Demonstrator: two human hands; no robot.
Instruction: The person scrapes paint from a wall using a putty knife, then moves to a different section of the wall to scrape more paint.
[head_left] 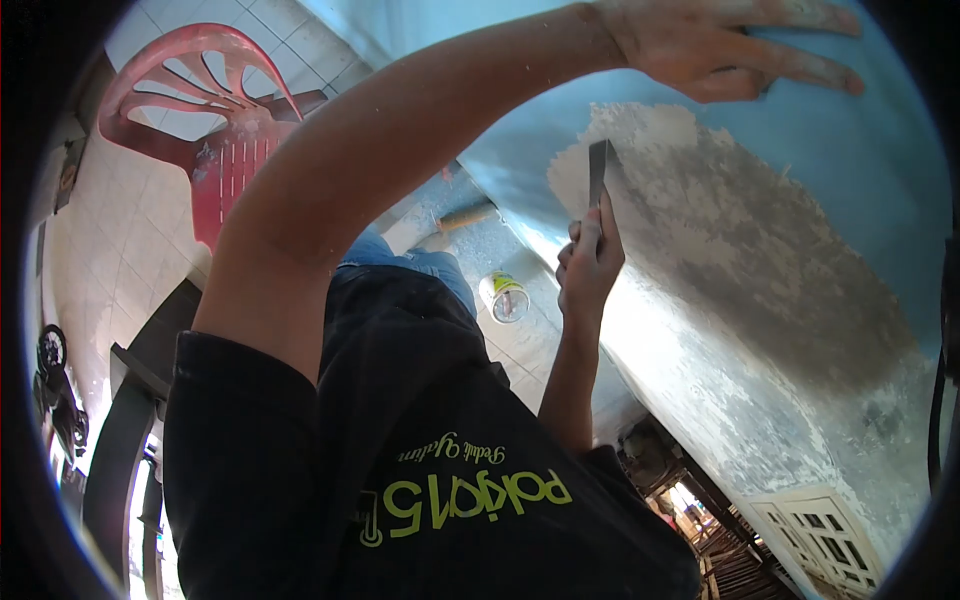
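Observation:
My right hand (590,265) is wrapped round a scraper (599,165), its dark flat blade pointing up against the wall. The blade overlaps the left part of a rough patch (740,220), where grey and beige plaster shows instead of blue paint. Above the patch, my left arm reaches across the view. At its end my left hand (725,45) lies by the blue wall (860,170), its fingers stretched out and apart, holding nothing.
A red plastic chair (235,150) stands on the tiled floor at upper left. Below the wall sits a small white and yellow-green bucket (503,298). A pale vent frame (820,535) is set into the wall at lower right. A motorbike (60,390) shows at far left.

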